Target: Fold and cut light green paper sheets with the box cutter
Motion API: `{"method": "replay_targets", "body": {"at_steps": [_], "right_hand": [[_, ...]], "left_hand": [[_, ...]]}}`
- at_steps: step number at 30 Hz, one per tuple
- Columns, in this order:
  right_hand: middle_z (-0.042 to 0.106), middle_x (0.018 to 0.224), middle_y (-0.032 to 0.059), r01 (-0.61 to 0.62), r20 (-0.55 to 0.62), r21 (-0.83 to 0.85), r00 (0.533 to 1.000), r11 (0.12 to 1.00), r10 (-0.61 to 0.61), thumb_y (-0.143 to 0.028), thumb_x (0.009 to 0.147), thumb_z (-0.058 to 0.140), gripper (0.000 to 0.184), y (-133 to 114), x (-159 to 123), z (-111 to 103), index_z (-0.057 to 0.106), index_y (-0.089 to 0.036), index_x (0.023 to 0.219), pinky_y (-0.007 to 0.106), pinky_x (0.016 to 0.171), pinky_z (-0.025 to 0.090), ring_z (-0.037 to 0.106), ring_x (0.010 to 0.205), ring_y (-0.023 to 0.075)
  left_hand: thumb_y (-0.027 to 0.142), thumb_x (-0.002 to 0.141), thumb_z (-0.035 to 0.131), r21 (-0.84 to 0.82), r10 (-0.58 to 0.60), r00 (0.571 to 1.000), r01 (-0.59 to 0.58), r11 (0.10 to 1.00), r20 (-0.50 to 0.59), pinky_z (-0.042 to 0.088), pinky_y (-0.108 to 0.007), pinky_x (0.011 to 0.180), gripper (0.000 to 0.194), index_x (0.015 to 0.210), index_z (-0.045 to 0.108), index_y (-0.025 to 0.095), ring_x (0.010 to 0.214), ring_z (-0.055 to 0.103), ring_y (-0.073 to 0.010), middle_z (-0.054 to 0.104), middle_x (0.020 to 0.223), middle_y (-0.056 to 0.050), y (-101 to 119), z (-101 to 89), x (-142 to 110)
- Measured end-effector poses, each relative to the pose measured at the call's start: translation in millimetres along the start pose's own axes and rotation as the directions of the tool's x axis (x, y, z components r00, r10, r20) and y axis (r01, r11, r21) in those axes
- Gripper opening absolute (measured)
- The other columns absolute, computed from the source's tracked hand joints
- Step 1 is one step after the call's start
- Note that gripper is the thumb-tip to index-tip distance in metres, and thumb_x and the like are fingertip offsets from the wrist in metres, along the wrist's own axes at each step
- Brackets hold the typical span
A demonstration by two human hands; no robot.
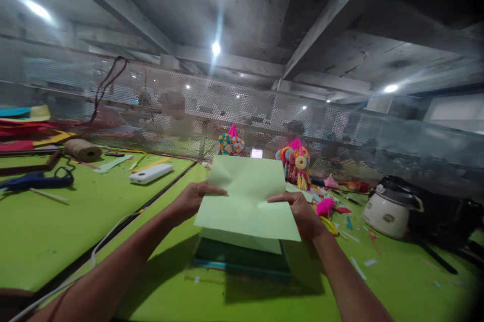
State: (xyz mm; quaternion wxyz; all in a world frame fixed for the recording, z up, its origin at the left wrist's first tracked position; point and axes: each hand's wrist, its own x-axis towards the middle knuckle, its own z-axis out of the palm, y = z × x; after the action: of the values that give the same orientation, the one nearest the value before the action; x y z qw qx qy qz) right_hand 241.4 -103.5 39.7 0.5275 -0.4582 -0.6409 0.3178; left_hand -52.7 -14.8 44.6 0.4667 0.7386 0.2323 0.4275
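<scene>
A pale green sheet of paper (245,216) is held level in front of me, sagging where my fingers press it. My left hand (194,196) grips its left edge, with the index finger lying on top. On the opposite edge, my right hand (300,208) has hold of it the same way; both thumbs are hidden. Beneath the sheet, a second pale green layer (242,241) shows; I cannot tell whether it is separate. Under that is a dark green stack or book (242,256) on the table.
The green table (159,281) carries a white device (151,174), twine spool (82,150), blue glue gun (38,179) and white cable (106,241) on the left. Colourful hanging ornaments (298,161) stand before a perforated screen (170,125). Paper scraps and a white kettle-like pot (389,211) lie right.
</scene>
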Motion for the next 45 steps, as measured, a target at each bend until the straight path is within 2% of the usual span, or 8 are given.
{"method": "replay_targets", "body": {"at_steps": [7,12,15,22,30,37,41,45], "right_hand": [[0.075,0.076,0.0044,0.025,0.023,0.072,0.999,0.997,-0.026,-0.035,0.067,0.076,0.021,10.1,1.7,-4.2,0.078,-0.019,0.081,0.030,0.066,0.052,0.066,0.066,0.0189],[0.075,0.082,0.0042,0.034,-0.012,0.299,0.999,0.954,-0.031,-0.037,0.072,0.075,0.017,16.6,5.5,4.8,0.077,-0.022,0.080,0.037,0.084,0.050,0.068,0.079,0.0215],[0.075,0.083,0.0039,0.051,-0.083,0.378,0.996,0.925,-0.021,-0.035,0.067,0.079,0.018,19.4,9.5,14.0,0.077,-0.023,0.081,0.038,0.081,0.050,0.068,0.074,0.0207],[0.072,0.072,0.0047,0.076,-0.255,0.372,0.967,0.925,0.023,-0.036,0.064,0.081,0.024,27.9,14.5,26.9,0.075,-0.015,0.075,0.030,0.067,0.049,0.062,0.066,0.0171],[0.069,0.066,0.0024,0.132,-0.374,0.306,0.927,0.943,-0.008,-0.035,0.064,0.081,0.024,29.5,14.5,36.7,0.075,-0.014,0.072,0.030,0.066,0.048,0.060,0.064,0.0164],[0.074,0.089,0.0041,0.209,-0.311,0.249,0.942,0.946,-0.127,-0.030,0.070,0.077,0.026,12.9,7.8,36.7,0.076,-0.020,0.094,0.035,0.084,0.048,0.065,0.088,0.0215],[0.074,0.091,0.0031,0.241,-0.272,0.214,0.945,0.947,-0.179,-0.028,0.071,0.076,0.024,4.5,4.9,36.5,0.075,-0.022,0.094,0.036,0.087,0.047,0.064,0.092,0.0217],[0.071,0.076,0.0027,0.204,-0.280,0.182,0.948,0.962,-0.148,-0.031,0.071,0.076,0.013,10.8,5.8,35.9,0.075,-0.018,0.074,0.030,0.072,0.048,0.062,0.076,0.0185]], "left_hand": [[0.029,0.062,0.081,0.038,0.023,0.995,-0.019,0.999,-0.100,0.054,-0.030,0.069,0.019,0.076,0.078,0.018,0.072,0.067,-0.0241,0.074,0.076,-0.006,0.8,2.1,-0.1],[0.032,0.067,0.080,-0.145,0.009,0.997,-0.019,0.989,-0.073,0.050,-0.033,0.086,0.024,0.086,0.077,0.016,0.089,0.067,-0.0243,0.075,0.085,-0.006,-1.9,4.7,-2.0],[0.031,0.066,0.081,-0.204,0.017,0.997,-0.032,0.978,-0.076,0.052,-0.030,0.076,0.031,0.091,0.076,0.015,0.079,0.067,-0.0220,0.074,0.084,-0.006,-10.9,4.5,-1.9],[0.029,0.060,0.083,-0.205,0.033,0.988,-0.065,0.977,-0.154,0.051,-0.028,0.071,0.036,0.091,0.075,0.014,0.075,0.066,-0.0201,0.074,0.087,-0.005,-12.8,11.7,-2.8],[0.035,0.057,0.084,-0.182,-0.026,0.945,-0.036,0.983,-0.326,0.045,-0.022,0.055,0.026,0.070,0.076,0.014,0.057,0.057,-0.0137,0.070,0.066,-0.002,-5.4,22.7,0.4],[0.033,0.060,0.084,-0.175,-0.005,0.975,-0.035,0.984,-0.222,0.037,-0.020,0.045,0.026,0.055,0.069,0.013,0.048,0.049,-0.0096,0.062,0.054,-0.002,-15.0,5.4,4.1],[0.032,0.059,0.086,-0.285,-0.056,0.977,-0.006,0.958,-0.207,0.048,-0.022,0.061,0.024,0.069,0.075,0.012,0.062,0.061,-0.0147,0.069,0.065,-0.006,-13.8,2.4,5.5],[0.031,0.058,0.087,-0.428,-0.086,0.973,-0.015,0.904,-0.215,0.052,-0.029,0.079,0.034,0.084,0.077,0.013,0.078,0.067,-0.0205,0.074,0.079,-0.009,-8.6,9.0,6.1]]}}
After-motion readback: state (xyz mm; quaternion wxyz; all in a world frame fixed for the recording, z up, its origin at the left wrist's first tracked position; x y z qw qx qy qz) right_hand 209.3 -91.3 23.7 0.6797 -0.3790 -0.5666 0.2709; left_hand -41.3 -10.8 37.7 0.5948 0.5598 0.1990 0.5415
